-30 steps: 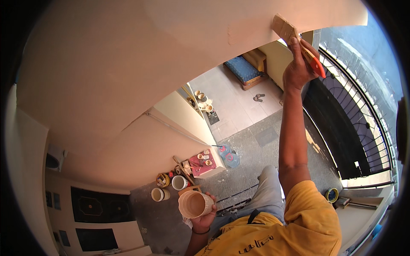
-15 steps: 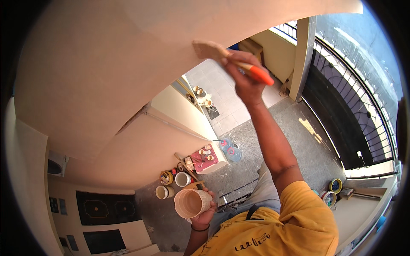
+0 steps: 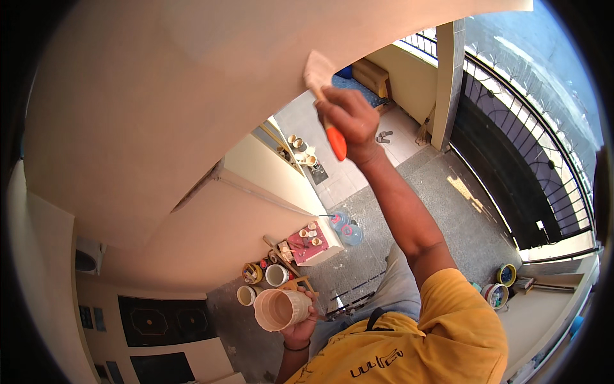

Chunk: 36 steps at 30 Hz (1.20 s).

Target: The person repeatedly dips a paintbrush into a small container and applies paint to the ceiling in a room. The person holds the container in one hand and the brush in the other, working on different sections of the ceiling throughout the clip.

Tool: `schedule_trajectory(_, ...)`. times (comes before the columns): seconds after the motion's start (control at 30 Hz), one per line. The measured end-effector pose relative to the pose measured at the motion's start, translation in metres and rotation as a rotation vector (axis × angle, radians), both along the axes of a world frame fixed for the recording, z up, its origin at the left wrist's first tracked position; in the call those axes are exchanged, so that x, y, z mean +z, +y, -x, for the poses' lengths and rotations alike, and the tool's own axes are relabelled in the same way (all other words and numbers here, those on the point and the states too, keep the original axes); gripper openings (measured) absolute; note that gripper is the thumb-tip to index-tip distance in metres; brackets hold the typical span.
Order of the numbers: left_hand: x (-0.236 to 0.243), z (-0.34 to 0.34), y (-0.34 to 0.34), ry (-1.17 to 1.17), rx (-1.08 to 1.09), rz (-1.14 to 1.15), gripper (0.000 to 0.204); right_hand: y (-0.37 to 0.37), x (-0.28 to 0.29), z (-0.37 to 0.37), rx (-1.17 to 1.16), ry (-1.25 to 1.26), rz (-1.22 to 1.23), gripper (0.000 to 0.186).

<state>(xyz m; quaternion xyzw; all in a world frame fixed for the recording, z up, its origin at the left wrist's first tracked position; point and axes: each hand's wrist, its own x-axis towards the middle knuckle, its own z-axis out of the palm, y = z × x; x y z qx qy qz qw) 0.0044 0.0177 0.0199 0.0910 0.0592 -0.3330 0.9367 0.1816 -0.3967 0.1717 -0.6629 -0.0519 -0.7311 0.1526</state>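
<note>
My right hand (image 3: 352,121) is raised and closed round the wooden handle of a paintbrush (image 3: 337,142) with a red-orange end. Its wide, pale-coated bristles point up and lie against, or very close to, the peach-coloured overhead surface (image 3: 192,77); I cannot tell which. Lower down, my left hand (image 3: 302,325) grips a pale pink ribbed paint pot (image 3: 281,310) at its side. The pot is tilted so that its mouth shows, and its inside is coated pinkish. How much paint lies in it cannot be made out.
Far below on the grey floor are several buckets (image 3: 277,275), a box with a red cloth (image 3: 308,244) bearing cups, and large water bottles (image 3: 351,233). More buckets (image 3: 494,296) stand at the right, near a black metal gate (image 3: 505,160). A wooden frame (image 3: 307,286) is beside the pot.
My right hand has shifted slightly left and down, and the paintbrush has swung from slanting sideways to nearly upright, its bristles moving right. My left hand and the pot have moved slightly left.
</note>
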Motion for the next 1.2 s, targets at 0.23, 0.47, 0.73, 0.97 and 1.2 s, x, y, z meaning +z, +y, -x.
schedule_trajectory(0.23,0.007,0.000,-0.005,-0.045,0.017,0.008,0.048,0.012,0.041,0.002,0.611,-0.030,-0.243,0.018)
schedule_trajectory(0.47,-0.006,0.017,0.009,-0.010,0.106,0.040,0.048,-0.095,0.082,0.011,0.030,-0.375,-0.331,0.014)
schedule_trajectory(0.73,-0.007,0.009,0.004,0.000,0.056,0.037,0.050,0.059,0.059,-0.016,0.161,0.018,0.192,0.023)
schedule_trajectory(0.97,-0.004,0.008,0.003,-0.056,0.071,0.028,0.047,0.001,0.076,-0.021,0.834,-0.126,-0.508,0.016)
schedule_trajectory(1.2,-0.022,0.023,0.017,0.069,0.107,0.076,0.047,-0.115,0.118,-0.013,0.049,-0.388,-0.198,0.013)
